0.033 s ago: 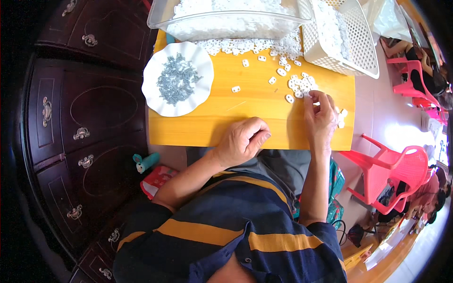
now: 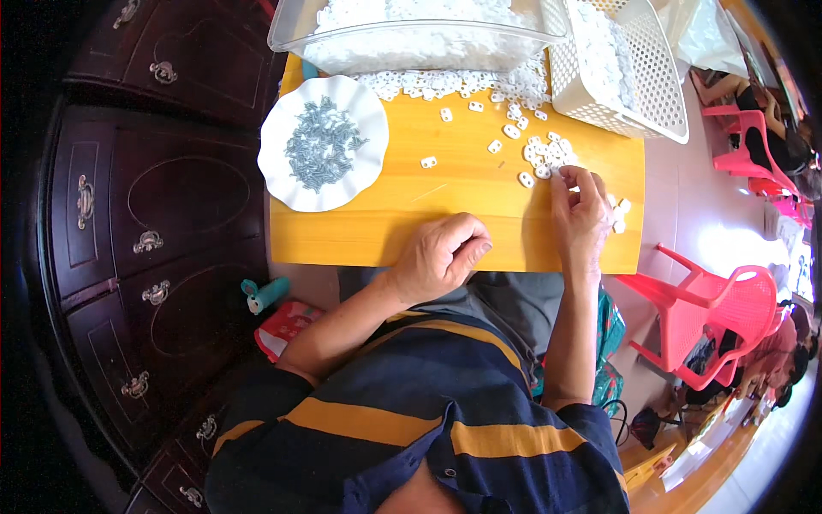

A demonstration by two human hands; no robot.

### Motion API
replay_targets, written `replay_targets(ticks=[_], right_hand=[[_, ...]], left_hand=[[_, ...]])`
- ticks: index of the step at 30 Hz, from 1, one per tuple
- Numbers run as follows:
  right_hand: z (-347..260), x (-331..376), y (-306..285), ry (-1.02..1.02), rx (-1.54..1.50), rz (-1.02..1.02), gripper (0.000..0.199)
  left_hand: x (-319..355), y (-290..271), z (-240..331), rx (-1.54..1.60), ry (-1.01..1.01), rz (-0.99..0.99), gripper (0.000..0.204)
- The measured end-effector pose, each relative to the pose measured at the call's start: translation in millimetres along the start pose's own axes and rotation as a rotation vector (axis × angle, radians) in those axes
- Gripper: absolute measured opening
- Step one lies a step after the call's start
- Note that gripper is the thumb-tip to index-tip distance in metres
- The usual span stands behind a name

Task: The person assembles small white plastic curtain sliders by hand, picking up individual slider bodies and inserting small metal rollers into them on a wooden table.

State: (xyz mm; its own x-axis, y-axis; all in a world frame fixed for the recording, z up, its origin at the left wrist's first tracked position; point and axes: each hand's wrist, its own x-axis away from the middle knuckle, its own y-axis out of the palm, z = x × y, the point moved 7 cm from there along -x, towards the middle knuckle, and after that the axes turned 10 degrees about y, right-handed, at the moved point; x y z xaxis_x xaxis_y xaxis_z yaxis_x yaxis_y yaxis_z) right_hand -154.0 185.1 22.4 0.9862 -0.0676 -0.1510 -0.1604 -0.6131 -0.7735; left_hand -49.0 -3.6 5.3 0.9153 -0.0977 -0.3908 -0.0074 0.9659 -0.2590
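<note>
Our right hand (image 2: 580, 214) has fingers pinched on the small white plastic clips (image 2: 545, 154) heaped at the right of the yellow wooden worktop (image 2: 445, 201). Our left hand (image 2: 441, 257) is loosely curled near the front edge; can't tell if it holds anything. Best to isolate one clip before lifting. White scalloped plate of grey screws (image 2: 323, 142) sits left.
</note>
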Motion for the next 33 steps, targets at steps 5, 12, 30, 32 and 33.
replay_targets(ticks=[5, 12, 30, 32, 33], right_hand=[[4.0, 3.7, 1.9, 0.018, 0.017, -0.015, 0.011], [6.5, 12.3, -8.0, 0.018, 0.009, -0.017, 0.010], [-70.8, -23.1, 37.9, -0.310, -0.019, -0.258, 0.011], [-75.8, -30.2, 47.0, -0.359, 0.030, -0.316, 0.010], [-78.2, -31.7, 53.1, -0.405, 0.078, -0.374, 0.009]], left_hand=[[-0.2, 0.9, 0.8, -0.002, 0.009, 0.003, 0.009], [-0.3, 1.3, 0.9, -0.017, 0.003, -0.012, 0.009], [0.8, -0.6, 0.7, -0.008, -0.024, -0.023, 0.006], [0.3, -0.4, 1.6, -0.003, 0.004, -0.018, 0.007], [0.5, -0.2, 1.4, -0.002, 0.005, -0.015, 0.007]])
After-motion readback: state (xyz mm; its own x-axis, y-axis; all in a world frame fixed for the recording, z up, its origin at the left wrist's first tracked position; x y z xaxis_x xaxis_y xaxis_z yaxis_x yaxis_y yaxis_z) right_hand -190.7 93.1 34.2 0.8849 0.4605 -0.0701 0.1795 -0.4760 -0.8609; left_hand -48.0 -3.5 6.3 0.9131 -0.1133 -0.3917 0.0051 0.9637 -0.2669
